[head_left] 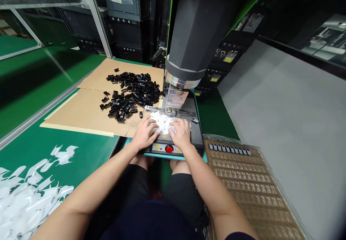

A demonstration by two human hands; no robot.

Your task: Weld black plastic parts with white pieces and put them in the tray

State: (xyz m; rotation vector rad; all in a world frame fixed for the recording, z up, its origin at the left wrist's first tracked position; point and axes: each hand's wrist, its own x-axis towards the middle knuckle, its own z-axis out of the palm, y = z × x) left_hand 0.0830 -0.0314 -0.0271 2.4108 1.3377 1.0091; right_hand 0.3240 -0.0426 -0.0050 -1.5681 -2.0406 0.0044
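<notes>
A little heap of thin white plastic pieces [162, 121] lies on the flat dark base of the machine [195, 130], right in front of the person. Both hands rest on that heap. The left hand [145, 133] lies palm down on the left side of it, with its fingers curled a bit over the white bits. The right hand [180, 133] lies palm down on the right side, with its fingers bent onto the pieces too. I cannot tell if any finger is pinching a piece.

Just below the hands is a round red button [169, 148] on the front of the machine. Above the heap hangs a big grey press head with a shiny metal ring [186, 74].

To the left, a pile of small black plastic clips [129, 94] lies on a flat sheet of brown cardboard [81, 112]. The cardboard sits on the green table [40, 144]. Nearer, at the bottom left, more white plastic pieces [24, 196] are spread on the table.

On the right is a clear brown plastic tray with many small pockets [251, 193]. A row of small dark parts [229, 148] fills its far edge.
</notes>
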